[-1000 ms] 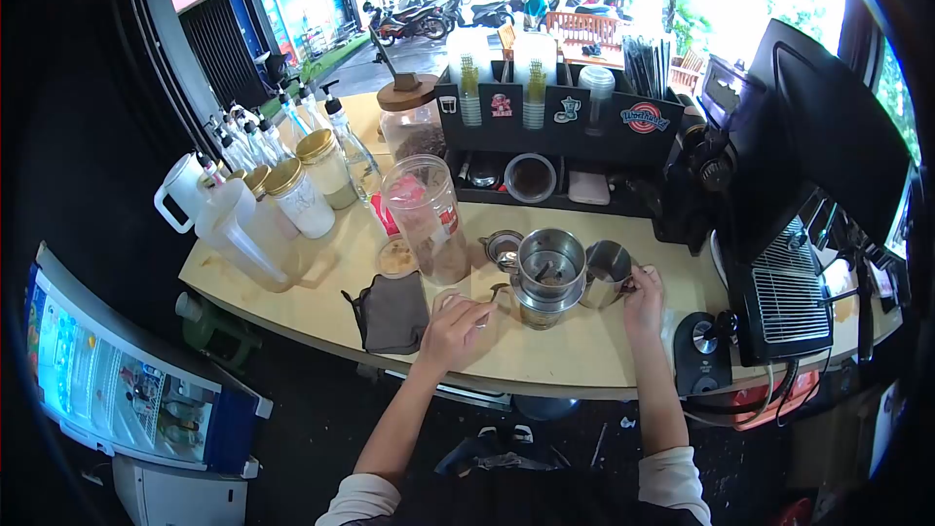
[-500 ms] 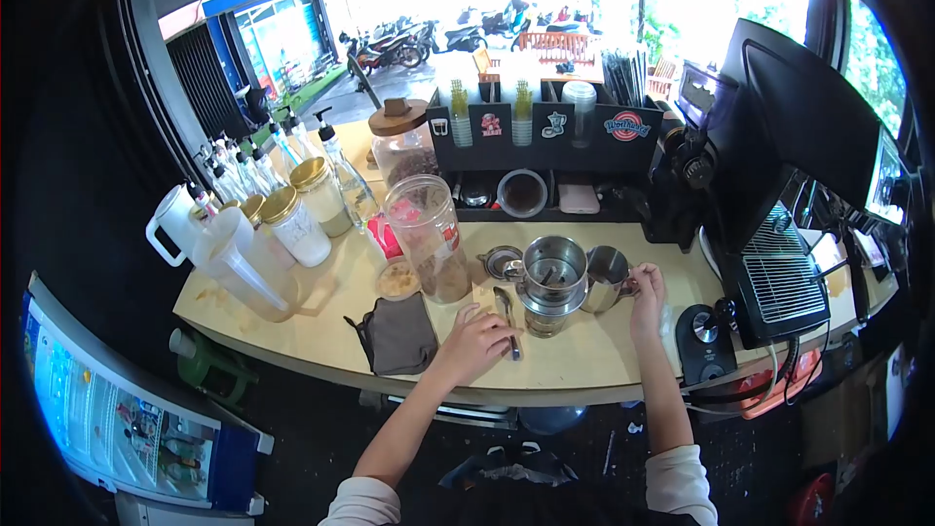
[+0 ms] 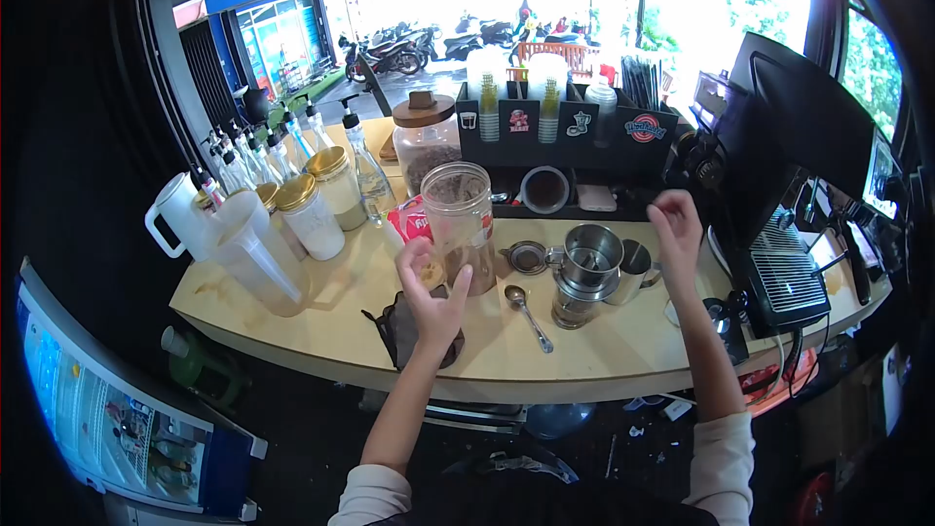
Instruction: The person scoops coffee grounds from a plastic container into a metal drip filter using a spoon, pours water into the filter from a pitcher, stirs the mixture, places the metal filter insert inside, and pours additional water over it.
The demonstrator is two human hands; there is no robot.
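My left hand (image 3: 435, 297) is raised with thumb and fingers apart, in front of a tall clear jar (image 3: 458, 214) holding brown powder. Below it lies a dark cloth (image 3: 397, 333). My right hand (image 3: 679, 229) hangs in the air to the right, fingers parted and holding nothing. Between the hands, a metal drip coffee filter (image 3: 591, 261) rests on a small glass (image 3: 573, 310). Just right of it stands a metal pitcher (image 3: 635, 265). A spoon (image 3: 527, 318) lies on the counter, and a round metal lid (image 3: 527, 256) is behind it.
Pump bottles (image 3: 365, 170), gold-lidded jars (image 3: 310, 224) and a plastic jug (image 3: 255, 258) crowd the left. A black cup organizer (image 3: 516, 144) spans the back. An espresso machine's drip tray (image 3: 782, 268) stands right, beside a black scale-like device (image 3: 723, 326).
My left hand has lifted off the counter by the spoon and moved up and left toward the jar. My right hand has left the pitcher's handle and risen.
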